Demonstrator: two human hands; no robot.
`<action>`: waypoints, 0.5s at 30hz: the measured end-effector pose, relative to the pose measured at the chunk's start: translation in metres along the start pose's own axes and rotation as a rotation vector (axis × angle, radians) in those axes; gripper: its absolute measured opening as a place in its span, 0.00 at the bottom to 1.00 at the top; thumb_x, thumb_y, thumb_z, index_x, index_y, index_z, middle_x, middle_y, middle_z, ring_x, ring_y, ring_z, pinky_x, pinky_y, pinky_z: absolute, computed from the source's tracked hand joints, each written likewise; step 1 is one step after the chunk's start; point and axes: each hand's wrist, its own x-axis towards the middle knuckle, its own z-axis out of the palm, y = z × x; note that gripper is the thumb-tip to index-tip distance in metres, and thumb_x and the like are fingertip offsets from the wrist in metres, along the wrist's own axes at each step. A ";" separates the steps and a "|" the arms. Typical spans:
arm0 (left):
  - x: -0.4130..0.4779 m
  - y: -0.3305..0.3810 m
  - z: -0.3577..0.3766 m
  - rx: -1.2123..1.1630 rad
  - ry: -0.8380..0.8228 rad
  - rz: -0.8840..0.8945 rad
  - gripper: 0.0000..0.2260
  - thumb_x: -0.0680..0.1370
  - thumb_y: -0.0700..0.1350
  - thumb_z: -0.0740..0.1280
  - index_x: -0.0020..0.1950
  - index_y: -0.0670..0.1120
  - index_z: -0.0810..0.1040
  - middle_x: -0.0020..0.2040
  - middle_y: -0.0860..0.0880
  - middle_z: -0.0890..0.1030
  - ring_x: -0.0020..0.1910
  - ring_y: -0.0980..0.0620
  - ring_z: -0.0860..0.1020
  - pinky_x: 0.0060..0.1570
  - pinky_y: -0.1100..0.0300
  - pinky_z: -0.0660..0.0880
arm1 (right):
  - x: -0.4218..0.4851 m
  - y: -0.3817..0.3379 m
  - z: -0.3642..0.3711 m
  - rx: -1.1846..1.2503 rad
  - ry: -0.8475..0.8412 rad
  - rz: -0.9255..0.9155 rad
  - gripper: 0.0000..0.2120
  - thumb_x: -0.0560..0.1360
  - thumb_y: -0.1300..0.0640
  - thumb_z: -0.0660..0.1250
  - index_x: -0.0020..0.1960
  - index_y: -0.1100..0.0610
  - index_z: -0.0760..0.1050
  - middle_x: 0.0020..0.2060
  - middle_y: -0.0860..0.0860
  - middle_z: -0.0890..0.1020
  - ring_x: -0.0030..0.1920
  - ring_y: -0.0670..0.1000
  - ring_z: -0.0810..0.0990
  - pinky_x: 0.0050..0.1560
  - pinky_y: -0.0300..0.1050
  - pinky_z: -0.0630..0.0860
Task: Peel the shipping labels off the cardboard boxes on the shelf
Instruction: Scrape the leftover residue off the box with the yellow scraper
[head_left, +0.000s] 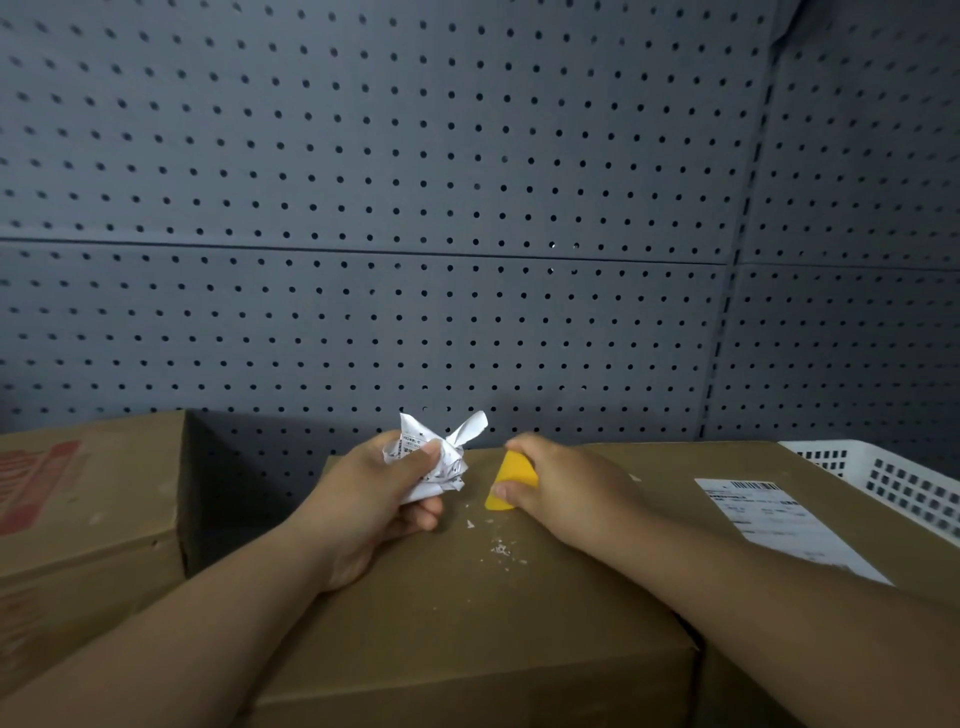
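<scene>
The risk now lies with the yellow plastic scraper (511, 480). The right hand (566, 491) pinches it between thumb and curled fingers, and if it pushes the thin edge too steeply, the edge may dig into the soft brown top of the cardboard box (467, 613) and tear its paper skin. The small white scraps (501, 550) beside it could scatter.

The left hand (363, 504) closes its fingers round a crumpled label (436, 457), thin printed paper wrinkled into a ball, which may stick to the skin. One flat shipping label (779, 519) is glued on the cardboard further right, near a white lattice basket (893, 478). Behind stands a grey perforated panel (467, 208).
</scene>
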 end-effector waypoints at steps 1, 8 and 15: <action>0.000 0.000 0.000 0.003 0.003 0.002 0.09 0.80 0.49 0.62 0.49 0.44 0.77 0.30 0.47 0.77 0.28 0.52 0.74 0.35 0.59 0.75 | -0.001 -0.001 0.002 -0.016 -0.008 -0.006 0.24 0.76 0.38 0.59 0.69 0.44 0.62 0.58 0.48 0.78 0.58 0.52 0.75 0.45 0.44 0.69; -0.001 0.001 0.000 -0.006 0.003 0.000 0.09 0.80 0.49 0.62 0.49 0.44 0.77 0.29 0.47 0.77 0.27 0.53 0.74 0.36 0.60 0.75 | -0.020 0.002 -0.007 0.036 -0.069 -0.092 0.25 0.74 0.37 0.60 0.69 0.42 0.63 0.60 0.46 0.76 0.59 0.50 0.74 0.53 0.44 0.71; -0.001 0.001 0.001 -0.003 -0.003 0.002 0.09 0.80 0.49 0.62 0.49 0.44 0.77 0.29 0.47 0.77 0.27 0.53 0.74 0.36 0.60 0.75 | -0.001 -0.001 0.002 0.021 -0.013 -0.005 0.24 0.76 0.39 0.60 0.68 0.45 0.63 0.56 0.49 0.77 0.55 0.52 0.75 0.46 0.45 0.69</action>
